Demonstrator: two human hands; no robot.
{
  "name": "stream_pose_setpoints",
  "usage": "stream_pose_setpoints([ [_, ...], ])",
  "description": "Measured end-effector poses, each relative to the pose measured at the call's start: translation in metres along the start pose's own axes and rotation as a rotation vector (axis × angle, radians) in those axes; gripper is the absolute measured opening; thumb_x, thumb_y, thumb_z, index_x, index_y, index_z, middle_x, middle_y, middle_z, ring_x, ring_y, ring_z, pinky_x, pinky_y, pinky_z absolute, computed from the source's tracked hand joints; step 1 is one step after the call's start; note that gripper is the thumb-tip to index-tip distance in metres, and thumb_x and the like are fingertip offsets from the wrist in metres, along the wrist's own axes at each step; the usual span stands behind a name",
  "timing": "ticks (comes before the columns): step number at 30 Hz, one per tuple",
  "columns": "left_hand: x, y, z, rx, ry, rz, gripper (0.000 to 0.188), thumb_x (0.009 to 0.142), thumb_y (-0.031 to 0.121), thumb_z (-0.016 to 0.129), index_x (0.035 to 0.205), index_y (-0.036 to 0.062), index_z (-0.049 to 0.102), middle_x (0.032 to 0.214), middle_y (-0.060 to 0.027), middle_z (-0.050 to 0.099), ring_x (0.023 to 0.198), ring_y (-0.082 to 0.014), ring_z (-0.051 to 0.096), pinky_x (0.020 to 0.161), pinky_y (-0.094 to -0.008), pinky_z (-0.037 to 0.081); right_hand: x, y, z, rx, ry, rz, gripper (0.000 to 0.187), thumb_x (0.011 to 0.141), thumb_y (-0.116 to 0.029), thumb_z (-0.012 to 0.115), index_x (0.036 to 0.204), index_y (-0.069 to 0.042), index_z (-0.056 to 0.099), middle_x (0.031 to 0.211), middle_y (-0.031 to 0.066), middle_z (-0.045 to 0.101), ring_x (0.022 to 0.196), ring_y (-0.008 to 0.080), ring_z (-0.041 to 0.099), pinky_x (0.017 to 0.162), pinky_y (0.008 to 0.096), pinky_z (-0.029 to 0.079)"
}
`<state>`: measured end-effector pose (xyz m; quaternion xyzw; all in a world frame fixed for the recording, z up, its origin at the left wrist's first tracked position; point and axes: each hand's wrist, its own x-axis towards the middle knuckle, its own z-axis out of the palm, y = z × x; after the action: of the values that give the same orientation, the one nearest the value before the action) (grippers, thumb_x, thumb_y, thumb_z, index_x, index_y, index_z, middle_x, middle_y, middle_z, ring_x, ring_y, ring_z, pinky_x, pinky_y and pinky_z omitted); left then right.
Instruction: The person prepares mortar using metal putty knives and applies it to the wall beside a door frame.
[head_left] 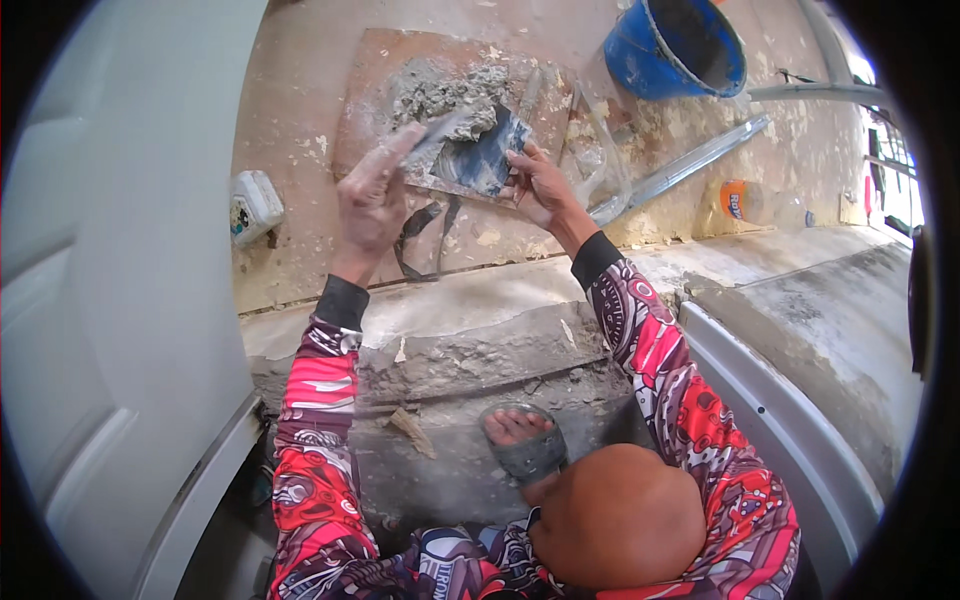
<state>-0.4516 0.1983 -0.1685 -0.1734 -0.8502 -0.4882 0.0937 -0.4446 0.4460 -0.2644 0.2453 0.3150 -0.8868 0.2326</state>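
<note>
on my remote feed, left hand (374,195) gripping a motion-blurred blade (436,135) at the near edge of the grey mortar heap (430,92), right hand (540,188) pinching a smeared dark sheet (485,160) beside the heap

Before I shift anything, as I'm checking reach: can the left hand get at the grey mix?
Probably yes: the left hand, holding a blurred tool, is close by the grey mix, with nothing apparent between.

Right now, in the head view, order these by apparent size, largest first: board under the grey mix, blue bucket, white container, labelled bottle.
1. Board
2. Blue bucket
Unranked: labelled bottle and white container look too close to call.
</note>
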Motion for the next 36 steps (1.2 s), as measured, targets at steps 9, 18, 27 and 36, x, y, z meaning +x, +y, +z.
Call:
stream_pose_setpoints([
  [9, 0.001, -0.013, -0.025, -0.399, 0.307, -0.522, 0.014, 0.093, 0.005, 0.061, 0.103, -0.0018, 0.067, 0.089, 0.0002, 0.068, 0.079, -0.0060, 0.058, 0.070, -0.0228, 0.045, -0.009, -0.028, 0.033, -0.184, -0.058, -0.067, 0.022, 0.095, -0.011, 0.060, 0.116, -0.012, 0.051, 0.090, 0.0002, 0.064, 0.067, 0.0144, 0.063, 0.052, 0.0318, 0.055],
  [18, -0.017, -0.026, -0.013, -0.903, 0.346, -0.885, 0.021, 0.092, 0.000, 0.052, 0.112, 0.0022, 0.059, 0.099, -0.0070, 0.067, 0.082, -0.0203, 0.069, 0.067, -0.0393, 0.060, -0.006, -0.056, 0.063, -0.432, -0.101, -0.223, 0.022, 0.096, -0.013, 0.059, 0.118, -0.009, 0.056, 0.100, 0.0000, 0.063, 0.078, 0.0099, 0.063, 0.057, 0.0266, 0.053],
  [27, -0.021, 0.006, 0.031, -1.290, 0.399, -0.971, 0.026, 0.095, 0.001, 0.050, 0.119, 0.0072, 0.055, 0.113, -0.0122, 0.066, 0.101, -0.0302, 0.067, 0.087, -0.0574, 0.055, -0.023, -0.049, 0.091, -0.888, -0.117, -0.481, 0.033, 0.098, -0.010, 0.056, 0.129, -0.001, 0.054, 0.105, 0.0067, 0.068, 0.086, 0.0102, 0.062, 0.068, 0.0253, 0.049],
  [36, -0.021, 0.006, 0.006, -1.504, 0.352, -0.815, 0.028, 0.095, 0.002, 0.052, 0.123, 0.0051, 0.056, 0.119, -0.0132, 0.065, 0.108, -0.0320, 0.065, 0.086, -0.0578, 0.056, -0.066, -0.047, 0.102, -1.731, -0.299, -0.815, 0.046, 0.092, 0.000, 0.047, 0.138, -0.007, 0.051, 0.124, 0.0255, 0.060, 0.105, 0.0424, 0.063, 0.089, 0.0457, 0.052],
])
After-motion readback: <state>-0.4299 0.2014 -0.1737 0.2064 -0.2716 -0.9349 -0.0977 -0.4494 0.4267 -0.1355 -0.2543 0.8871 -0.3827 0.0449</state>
